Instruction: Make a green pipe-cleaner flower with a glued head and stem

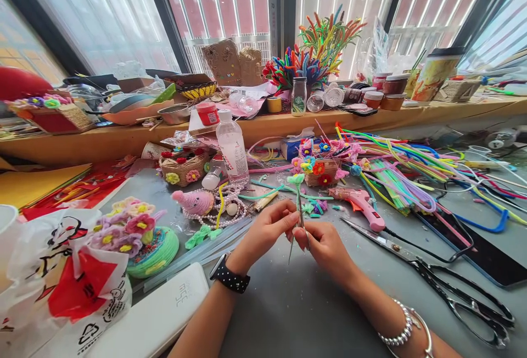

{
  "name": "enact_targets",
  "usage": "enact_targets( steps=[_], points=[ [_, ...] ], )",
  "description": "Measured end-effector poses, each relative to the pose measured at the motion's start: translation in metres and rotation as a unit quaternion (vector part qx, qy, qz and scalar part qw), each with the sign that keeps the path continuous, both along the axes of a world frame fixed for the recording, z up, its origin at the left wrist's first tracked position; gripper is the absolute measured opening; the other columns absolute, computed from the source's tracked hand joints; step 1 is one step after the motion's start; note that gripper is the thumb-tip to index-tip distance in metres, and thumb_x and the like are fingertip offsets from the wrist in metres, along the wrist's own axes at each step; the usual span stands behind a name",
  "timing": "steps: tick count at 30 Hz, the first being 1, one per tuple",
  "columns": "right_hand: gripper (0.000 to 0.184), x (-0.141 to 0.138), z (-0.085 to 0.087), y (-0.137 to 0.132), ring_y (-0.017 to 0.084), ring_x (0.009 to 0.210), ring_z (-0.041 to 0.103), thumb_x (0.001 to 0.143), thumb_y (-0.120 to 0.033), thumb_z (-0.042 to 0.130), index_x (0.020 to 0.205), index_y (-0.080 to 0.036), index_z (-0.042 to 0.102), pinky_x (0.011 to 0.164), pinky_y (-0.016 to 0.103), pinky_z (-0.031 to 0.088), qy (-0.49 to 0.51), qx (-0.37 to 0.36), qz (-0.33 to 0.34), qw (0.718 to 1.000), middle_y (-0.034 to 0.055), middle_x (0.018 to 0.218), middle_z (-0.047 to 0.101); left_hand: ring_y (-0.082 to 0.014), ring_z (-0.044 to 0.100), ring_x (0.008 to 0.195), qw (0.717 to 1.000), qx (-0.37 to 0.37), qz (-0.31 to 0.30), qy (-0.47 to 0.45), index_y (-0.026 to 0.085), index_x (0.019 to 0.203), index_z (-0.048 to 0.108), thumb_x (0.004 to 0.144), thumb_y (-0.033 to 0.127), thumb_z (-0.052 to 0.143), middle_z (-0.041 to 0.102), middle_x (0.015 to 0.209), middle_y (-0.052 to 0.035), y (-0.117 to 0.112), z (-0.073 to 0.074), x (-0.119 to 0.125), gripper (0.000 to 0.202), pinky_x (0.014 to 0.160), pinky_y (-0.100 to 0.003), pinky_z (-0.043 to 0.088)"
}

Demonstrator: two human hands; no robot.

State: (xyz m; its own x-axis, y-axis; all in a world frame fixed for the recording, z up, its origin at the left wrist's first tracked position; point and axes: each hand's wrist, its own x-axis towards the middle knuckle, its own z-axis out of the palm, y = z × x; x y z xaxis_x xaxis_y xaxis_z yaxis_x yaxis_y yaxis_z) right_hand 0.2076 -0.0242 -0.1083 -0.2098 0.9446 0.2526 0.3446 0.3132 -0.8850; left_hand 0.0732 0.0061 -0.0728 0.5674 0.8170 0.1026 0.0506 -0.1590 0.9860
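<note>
Above the middle of the grey table, my left hand and my right hand meet fingertip to fingertip. Between them stands a mint-green fuzzy flower on a thin upright stem. Both hands pinch this stem just below the flower, and a slim pointed end sticks out beneath the fingers. The fingers partly hide the stem, so I cannot tell whether it is one strand or several. Just beyond the right hand lies a pink hot glue gun. Large scissors rest to the right.
Colourful pipe cleaners heap at the right, near a dark phone. A flower basket and a clear bottle stand behind. At left are a plastic bag, a white power bank and a green crocheted piece.
</note>
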Motion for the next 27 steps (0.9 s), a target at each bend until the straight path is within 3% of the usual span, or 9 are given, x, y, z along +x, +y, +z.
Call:
enact_targets(
  steps=[9, 22, 27],
  points=[
    [0.047, -0.0007, -0.0016, 0.0015, 0.007, 0.043, 0.029, 0.078, -0.048, 0.041, 0.044, -0.016, 0.037, 0.044, 0.02, 0.024, -0.011, 0.008, -0.038, 0.999, -0.0043, 0.043, 0.032, -0.0066, 0.039, 0.051, 0.998, -0.015, 0.054, -0.015, 0.016, 0.062, 0.04, 0.075, 0.027, 0.047, 0.037, 0.054, 0.0056, 0.0002, 0.0041, -0.0001, 0.019, 0.051, -0.02, 0.032],
    [0.054, -0.0002, -0.0012, 0.0017, 0.008, 0.048, 0.031, 0.075, -0.062, 0.03, 0.048, -0.015, 0.038, 0.043, 0.021, 0.021, -0.012, -0.018, 0.011, 1.0, -0.0019, 0.05, 0.034, -0.0071, 0.04, 0.051, 0.999, -0.005, 0.047, -0.006, 0.016, 0.062, 0.042, 0.076, 0.027, 0.047, 0.039, 0.054, 0.0051, -0.0008, 0.0041, 0.0002, 0.018, 0.052, -0.02, 0.033],
    [0.054, 0.0, -0.0024, 0.003, 0.008, 0.047, 0.031, 0.076, -0.06, 0.032, 0.05, -0.014, 0.045, 0.043, 0.02, 0.024, -0.008, -0.005, -0.013, 1.0, -0.0024, 0.049, 0.036, -0.0065, 0.041, 0.052, 0.999, -0.005, 0.033, 0.002, 0.016, 0.063, 0.043, 0.076, 0.029, 0.048, 0.041, 0.055, 0.005, -0.0007, 0.0018, 0.0006, 0.019, 0.051, -0.019, 0.033]
  ],
)
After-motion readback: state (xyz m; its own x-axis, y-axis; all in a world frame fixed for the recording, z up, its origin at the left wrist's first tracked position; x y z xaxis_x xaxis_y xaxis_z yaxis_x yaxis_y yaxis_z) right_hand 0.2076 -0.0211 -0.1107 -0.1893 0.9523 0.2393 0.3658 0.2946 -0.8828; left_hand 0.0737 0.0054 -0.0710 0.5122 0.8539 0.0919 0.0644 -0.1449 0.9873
